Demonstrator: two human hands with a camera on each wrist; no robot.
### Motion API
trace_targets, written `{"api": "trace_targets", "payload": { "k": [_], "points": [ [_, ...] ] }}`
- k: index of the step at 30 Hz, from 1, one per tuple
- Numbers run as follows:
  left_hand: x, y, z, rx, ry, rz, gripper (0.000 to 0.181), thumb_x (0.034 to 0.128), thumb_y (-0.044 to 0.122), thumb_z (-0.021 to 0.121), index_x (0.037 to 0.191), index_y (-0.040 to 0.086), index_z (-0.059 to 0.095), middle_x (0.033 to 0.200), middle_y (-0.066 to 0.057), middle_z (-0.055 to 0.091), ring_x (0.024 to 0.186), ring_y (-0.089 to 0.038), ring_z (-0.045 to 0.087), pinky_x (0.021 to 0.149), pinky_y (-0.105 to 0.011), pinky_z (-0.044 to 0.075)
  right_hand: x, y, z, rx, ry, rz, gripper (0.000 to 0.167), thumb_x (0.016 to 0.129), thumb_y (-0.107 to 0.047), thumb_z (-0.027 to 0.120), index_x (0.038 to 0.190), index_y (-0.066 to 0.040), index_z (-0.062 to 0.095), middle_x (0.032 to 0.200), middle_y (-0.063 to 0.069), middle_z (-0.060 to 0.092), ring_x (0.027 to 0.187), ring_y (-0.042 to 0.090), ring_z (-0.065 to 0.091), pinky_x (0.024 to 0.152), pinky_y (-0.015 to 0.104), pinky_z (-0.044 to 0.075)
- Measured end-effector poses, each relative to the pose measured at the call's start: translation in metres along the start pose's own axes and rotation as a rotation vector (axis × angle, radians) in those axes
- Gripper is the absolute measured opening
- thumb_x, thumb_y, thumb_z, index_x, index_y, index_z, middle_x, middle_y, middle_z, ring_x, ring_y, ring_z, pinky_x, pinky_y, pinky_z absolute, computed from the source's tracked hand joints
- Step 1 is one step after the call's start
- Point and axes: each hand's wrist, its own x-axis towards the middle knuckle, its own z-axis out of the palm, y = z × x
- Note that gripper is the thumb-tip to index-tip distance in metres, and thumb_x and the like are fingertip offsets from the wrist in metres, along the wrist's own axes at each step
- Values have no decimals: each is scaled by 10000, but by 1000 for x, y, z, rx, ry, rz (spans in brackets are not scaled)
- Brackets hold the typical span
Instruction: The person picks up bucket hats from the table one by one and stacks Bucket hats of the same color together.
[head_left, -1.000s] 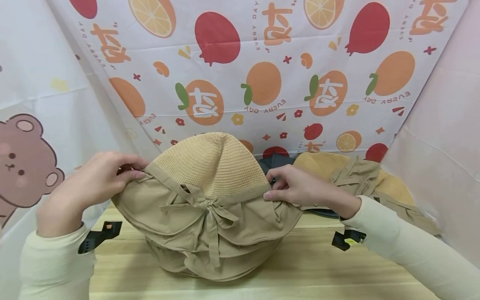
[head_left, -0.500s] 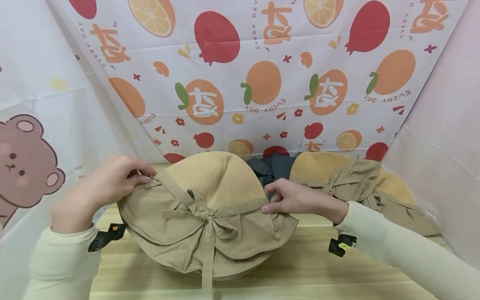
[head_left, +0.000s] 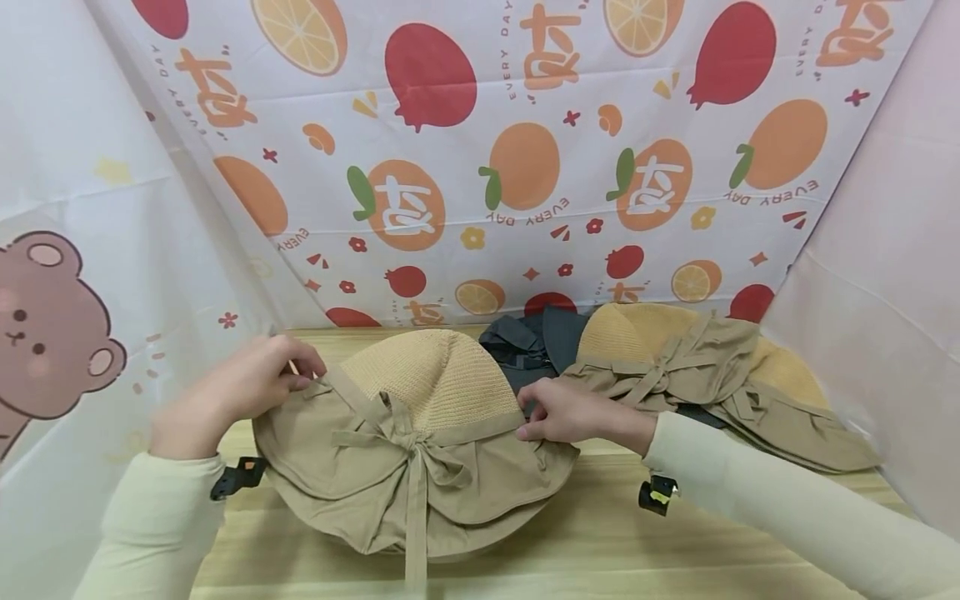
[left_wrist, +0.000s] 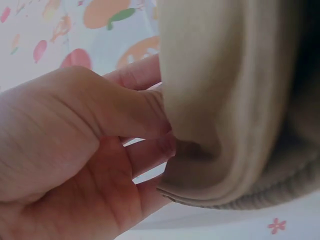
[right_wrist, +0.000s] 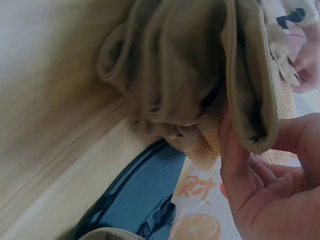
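Note:
A hat [head_left: 442, 375] with a straw-coloured woven crown, khaki brim and tied bow is held front-on above the table in the head view. My left hand [head_left: 258, 383] pinches its brim at the left side. At the right side my right hand [head_left: 566, 411] pinches the brim between thumb and fingers. In the left wrist view the left hand [left_wrist: 85, 135] grips the khaki cloth [left_wrist: 205, 90] at its edge. The right wrist view has the right hand [right_wrist: 280, 185] on a folded brim edge [right_wrist: 252, 100], with more khaki layers beside it.
Behind on the right lie khaki and straw hats [head_left: 678, 358], overlapping, with dark blue hats [head_left: 536, 337] beside and partly under them. Beneath is a pale wooden table [head_left: 600, 533]. A fruit-print cloth [head_left: 450, 167] hangs at the back, with pale cloths on both sides.
The held hat has come down, and both hands with it. My left hand has moved right and my right hand slightly left. More of the dark hats shows behind.

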Motion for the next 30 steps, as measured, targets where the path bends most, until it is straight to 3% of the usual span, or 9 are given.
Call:
{"api": "trace_targets", "payload": {
  "k": [7, 10, 13, 17, 21, 24, 28, 30],
  "points": [
    [0, -3, 10, -16, -57, -10, 214, 806, -114, 749, 886, 84, 762, 810, 19, 726, 778, -143, 655, 663, -313, 528, -5, -2, 4, -146, 76, -33, 418, 993, -234, 702, 1335, -32, 573, 807, -19, 724, 623, 38, 584, 580, 205, 465],
    [-1, 4, 8, -5, -73, -15, 226, 792, -109, 761, 948, 55, 764, 862, -26, 750, 824, -206, 695, 716, -385, 574, -14, -10, 3, -225, 137, -65, 551, 976, -219, 727, 1436, -17, 500, 987, 56, 754, 765, 106, 673, 669, 262, 541],
    [-3, 14, 5, 22, -80, -7, 327, 766, -80, 808, 1075, 15, 755, 988, -108, 768, 907, -270, 708, 809, -477, 590, -21, -19, 5, -394, 220, -133, 660, 939, -213, 771, 1472, 12, 453, 1156, 138, 724, 885, 210, 702, 759, 347, 579],
    [-8, 29, 3, 64, -90, -5, 553, 726, -27, 871, 1248, -37, 689, 1167, -201, 739, 950, -284, 679, 883, -516, 570, -28, -30, 12, -564, 310, -245, 700, 880, -183, 827, 1444, 15, 463, 1251, 184, 655, 863, 244, 688, 753, 380, 592],
    [-13, 42, 3, 75, -138, -37, 743, 698, -45, 867, 1389, -35, 595, 1329, -262, 660, 958, -290, 647, 904, -518, 556, -33, -38, 19, -540, 259, -265, 717, 866, -174, 841, 1461, -45, 463, 1389, 261, 563, 974, 322, 702, 822, 451, 613],
    [-16, 53, 4, 47, -184, -40, 835, 698, -26, 882, 1461, 13, 546, 1427, -267, 596, 1096, -357, 657, 967, -560, 547, -35, -42, 24, -489, 179, -204, 768, 877, -210, 836, 1522, -97, 436, 1527, 337, 425, 1125, 422, 668, 924, 534, 588],
    [-16, 66, 6, 9, -226, -13, 868, 700, 32, 911, 1483, 61, 537, 1466, -277, 556, 1249, -445, 609, 1005, -597, 530, -35, -44, 28, -438, 115, -143, 807, 881, -239, 836, 1561, -163, 409, 1605, 368, 289, 1196, 467, 630, 983, 552, 559],
    [-16, 73, 8, 5, -235, -19, 892, 686, 24, 915, 1491, 82, 534, 1467, -288, 542, 1188, -410, 635, 975, -584, 548, -34, -45, 29, -428, 94, -126, 810, 885, -246, 833, 1566, -183, 399, 1612, 375, 270, 1216, 483, 618, 997, 554, 553]
  ]
}}
